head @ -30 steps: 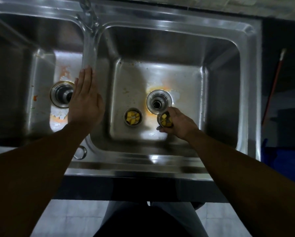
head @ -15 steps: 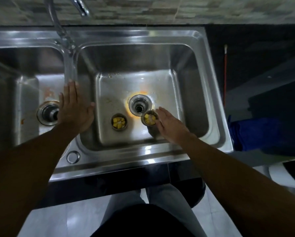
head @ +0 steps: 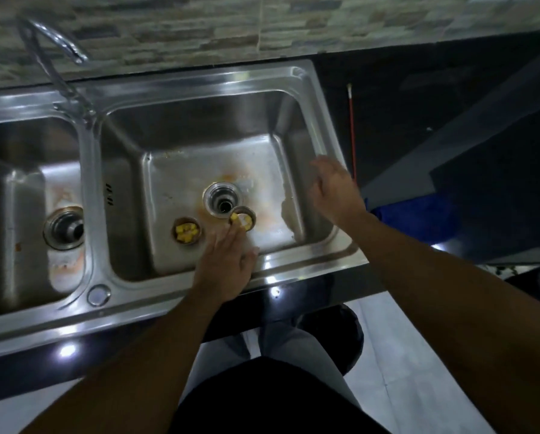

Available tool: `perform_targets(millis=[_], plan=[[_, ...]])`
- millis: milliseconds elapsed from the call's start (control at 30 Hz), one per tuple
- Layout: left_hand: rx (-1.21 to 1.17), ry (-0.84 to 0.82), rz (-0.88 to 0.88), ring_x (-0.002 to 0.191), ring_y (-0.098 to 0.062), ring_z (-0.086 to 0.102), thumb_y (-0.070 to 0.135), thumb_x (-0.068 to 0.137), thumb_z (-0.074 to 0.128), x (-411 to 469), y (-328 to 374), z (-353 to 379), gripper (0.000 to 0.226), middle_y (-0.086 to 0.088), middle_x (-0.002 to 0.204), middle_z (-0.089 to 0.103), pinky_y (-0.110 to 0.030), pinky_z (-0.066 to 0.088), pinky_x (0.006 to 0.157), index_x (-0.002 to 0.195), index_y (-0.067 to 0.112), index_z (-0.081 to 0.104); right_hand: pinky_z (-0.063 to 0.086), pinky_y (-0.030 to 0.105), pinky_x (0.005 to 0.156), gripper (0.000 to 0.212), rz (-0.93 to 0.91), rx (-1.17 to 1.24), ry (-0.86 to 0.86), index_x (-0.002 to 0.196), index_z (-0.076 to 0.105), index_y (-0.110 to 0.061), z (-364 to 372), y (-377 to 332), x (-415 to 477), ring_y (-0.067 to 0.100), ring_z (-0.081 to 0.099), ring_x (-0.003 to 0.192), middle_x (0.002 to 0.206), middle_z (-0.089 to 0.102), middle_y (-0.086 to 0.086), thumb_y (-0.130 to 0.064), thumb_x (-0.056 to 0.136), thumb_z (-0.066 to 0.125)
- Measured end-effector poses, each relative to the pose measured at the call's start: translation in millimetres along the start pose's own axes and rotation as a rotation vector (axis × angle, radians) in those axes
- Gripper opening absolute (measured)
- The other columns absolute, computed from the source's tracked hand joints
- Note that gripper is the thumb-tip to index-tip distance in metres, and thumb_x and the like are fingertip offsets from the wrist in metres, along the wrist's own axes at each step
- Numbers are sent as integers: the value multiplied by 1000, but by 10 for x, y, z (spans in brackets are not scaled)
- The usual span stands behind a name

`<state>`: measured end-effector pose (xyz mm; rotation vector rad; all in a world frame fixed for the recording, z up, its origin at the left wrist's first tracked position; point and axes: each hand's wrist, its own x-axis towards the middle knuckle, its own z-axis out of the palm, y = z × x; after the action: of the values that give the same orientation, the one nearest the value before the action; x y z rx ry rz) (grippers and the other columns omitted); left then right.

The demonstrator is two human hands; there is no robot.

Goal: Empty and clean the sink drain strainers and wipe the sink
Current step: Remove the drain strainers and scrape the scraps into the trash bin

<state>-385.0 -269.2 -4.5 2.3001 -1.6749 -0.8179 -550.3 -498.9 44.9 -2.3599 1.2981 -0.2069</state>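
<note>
Double-bowl stainless steel sink [head: 199,78], set in a dark counter [head: 403,89] under a tiled wall [head: 199,26]; brushed metal, glossy on the rim, with orange-brown staining on the floors of both bowls. Right bowl [head: 174,177]: open drain [head: 223,200] near the middle of the floor, with its strainer out. Two strainers stand on this bowl's floor. Left strainer [head: 187,230] – a small round metal cup, upright, holding several yellow food cubes, near the drain and apart from both hands. Right strainer [head: 245,217] – same round metal make, touching or just beside the drain's near right edge, a yellow piece and something pale showing inside. Left hand [head: 224,264]: reaches over the front rim into the right bowl, fingers stretched out straight, the tips at the right strainer's near rim and partly covering it, thumb spread to the side; nothing clasped. Right hand [head: 334,189]: raised over the sink's right rim, fingers loosely spread and relaxed, holding nothing; somewhat blurred. Left bowl [head: 18,214]: its own drain [head: 63,228] open, dark inside. Faucet [head: 52,57]: curved chrome spout rising from the divider at the back. Round cap [head: 98,294] on the front rim between the bowls. Beside the sink to the right: a thin red stick [head: 352,130] and a blue cloth [head: 418,214].
</note>
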Motion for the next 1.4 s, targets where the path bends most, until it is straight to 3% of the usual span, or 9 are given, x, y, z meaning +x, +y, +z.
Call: perform_targets(millis=[200, 400, 633, 733, 867, 1033, 1100, 1200, 1400], plan=[[9, 23, -48, 155, -24, 19, 54, 102, 20, 7, 52, 62, 69, -9, 166, 28, -37, 8, 127, 154, 12, 36, 50, 41, 94, 22, 82, -65, 144, 104, 67, -7, -230, 293, 334, 30, 57, 107, 119, 58, 14, -7, 92, 48], [-2, 39, -77, 153, -23, 27, 51, 99, 27, 20, 51, 68, 67, -8, 163, 35, -35, 13, 126, 153, 12, 40, 43, 34, 105, 38, 307, -20, 219, 133, 59, -7, -229, 347, 581, 29, 50, 123, 135, 52, 15, -8, 97, 49], [-19, 50, -102, 152, -21, 29, 52, 99, 29, -6, 45, 82, 63, -4, 162, 37, -31, 10, 122, 153, 19, 40, 58, 37, 93, 28, 530, 80, 127, 114, 64, -3, -384, 350, 832, 28, 67, 105, 117, 66, 14, -7, 87, 69], [-24, 37, -114, 152, -22, 27, 51, 100, 31, -3, 42, 81, 62, -3, 163, 36, -31, 10, 120, 154, 21, 38, 60, 30, 84, 35, 578, 173, 82, 112, 65, -6, -431, 403, 863, 20, 67, 94, 112, 66, 8, -14, 81, 80], [-41, 47, -137, 151, -23, 29, 47, 102, 39, -11, 53, 71, 56, -2, 161, 38, -31, 12, 116, 152, 23, 41, 46, 7, 48, 3, 531, 224, 160, 87, 72, -13, -352, 423, 792, 4, 60, 59, 90, 72, 8, -13, 84, 73], [-63, 46, -128, 150, -22, 32, 42, 102, 44, -9, 57, 45, 52, -3, 160, 41, -31, 18, 120, 149, 21, 45, 36, -5, 68, 34, 427, 353, 296, 128, 64, -9, -208, 312, 571, 15, 68, 90, 102, 71, 5, -4, 96, 54], [-91, 49, -136, 150, -23, 32, 41, 102, 46, -16, 69, 28, 51, -3, 160, 41, -35, 22, 121, 149, 21, 46, 43, 0, 74, 48, 358, 440, 311, 138, 56, -23, -150, 185, 430, 11, 63, 83, 95, 65, -1, -2, 96, 50], [-137, 73, -158, 149, -24, 34, 37, 101, 49, -45, 88, -6, 50, -4, 158, 42, -38, 27, 121, 148, 20, 48, 60, 40, 82, 61, 255, 569, 200, 131, 54, -44, -80, -16, 260, 30, 64, 89, 108, 54, 8, 1, 90, 52], [-181, 86, -144, 138, -29, 45, 25, 98, 53, -65, 38, -110, 47, -10, 147, 51, -40, 33, 119, 143, 10, 51, 64, 34, 79, 34, 267, 865, 24, 122, 67, -25, 114, -479, -108, 19, 77, 85, 104, 66, 0, -5, 100, 53]])
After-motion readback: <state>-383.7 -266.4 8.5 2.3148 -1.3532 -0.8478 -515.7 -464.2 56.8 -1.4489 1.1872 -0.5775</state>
